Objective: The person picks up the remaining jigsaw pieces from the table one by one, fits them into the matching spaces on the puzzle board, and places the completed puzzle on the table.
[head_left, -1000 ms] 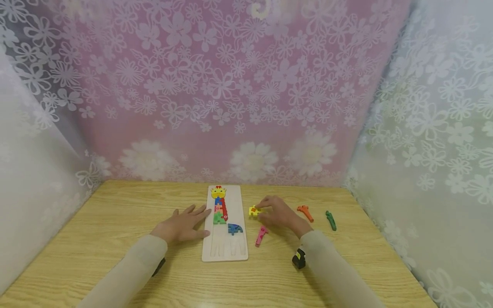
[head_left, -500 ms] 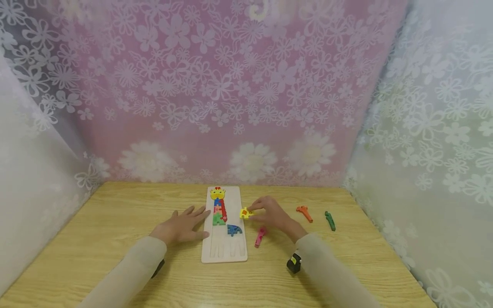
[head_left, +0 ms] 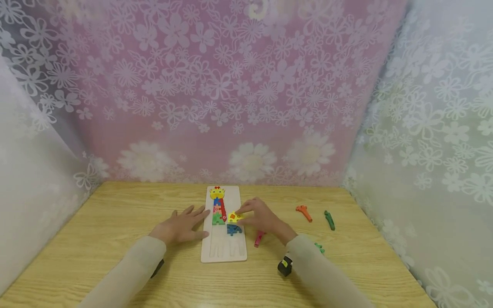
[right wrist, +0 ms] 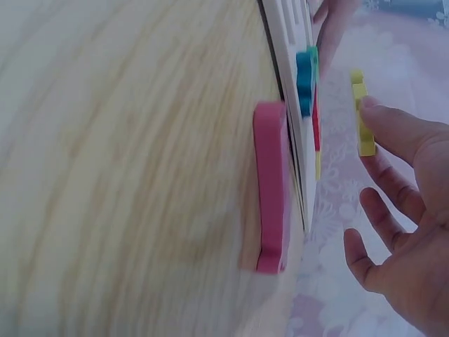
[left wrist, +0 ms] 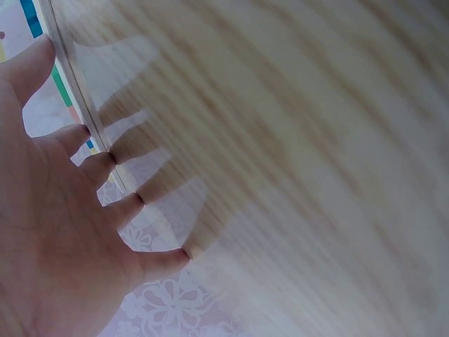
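Right hand (head_left: 262, 216) is pinching a yellow piece (head_left: 232, 217) above the puzzle board (head_left: 233, 193), left hand (head_left: 180, 227), fingers spread, touching its edge, neck pieces (head_left: 218, 219) sitting inside, leg slots (head_left: 236, 249) lying bare.

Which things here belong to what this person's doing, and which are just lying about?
In use:
puzzle board
left hand, touching it
yellow piece, pinched by right hand

Lying loose, perhaps same set:
pink piece
orange piece
dark green piece
light green piece
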Available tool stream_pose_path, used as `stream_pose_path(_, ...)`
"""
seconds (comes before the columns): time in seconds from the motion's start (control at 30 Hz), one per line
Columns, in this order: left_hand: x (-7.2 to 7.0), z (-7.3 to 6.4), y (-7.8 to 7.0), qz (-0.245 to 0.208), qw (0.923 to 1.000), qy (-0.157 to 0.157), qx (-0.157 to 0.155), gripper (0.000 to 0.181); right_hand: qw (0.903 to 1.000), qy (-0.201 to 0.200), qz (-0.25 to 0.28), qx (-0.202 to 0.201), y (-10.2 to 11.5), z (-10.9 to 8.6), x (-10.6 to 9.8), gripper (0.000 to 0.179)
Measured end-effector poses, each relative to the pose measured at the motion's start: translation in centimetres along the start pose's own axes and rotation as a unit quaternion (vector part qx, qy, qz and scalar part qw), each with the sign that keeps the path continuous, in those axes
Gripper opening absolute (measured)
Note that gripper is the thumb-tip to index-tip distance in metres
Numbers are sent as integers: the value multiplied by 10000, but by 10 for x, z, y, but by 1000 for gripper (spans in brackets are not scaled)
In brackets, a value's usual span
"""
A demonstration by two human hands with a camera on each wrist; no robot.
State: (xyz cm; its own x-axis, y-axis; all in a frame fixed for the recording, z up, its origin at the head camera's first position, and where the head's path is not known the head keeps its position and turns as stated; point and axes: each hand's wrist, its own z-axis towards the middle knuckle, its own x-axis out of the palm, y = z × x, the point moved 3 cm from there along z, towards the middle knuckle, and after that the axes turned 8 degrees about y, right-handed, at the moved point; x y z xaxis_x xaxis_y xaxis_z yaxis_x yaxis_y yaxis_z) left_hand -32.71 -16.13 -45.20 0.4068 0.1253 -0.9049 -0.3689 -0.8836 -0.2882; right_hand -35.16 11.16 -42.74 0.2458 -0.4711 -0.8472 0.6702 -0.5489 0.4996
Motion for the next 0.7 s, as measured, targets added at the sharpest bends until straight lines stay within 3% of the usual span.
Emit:
stream_pose_path(0.27, -1, 0, 0, 11, 10000, 33, -6, 83, 9994, 245, -102, 236, 9, 12, 13, 26)
stream_pose_path(0.5, -2, -1, -1, 29, 10000, 29, -17, 83, 9987, 335, -376, 127, 19, 20, 21, 26)
stream_pose_path(0.7, -3, -2, -3, -37, 10000, 27, 59, 83, 9976, 467, -297, 423, 22, 24, 26, 27)
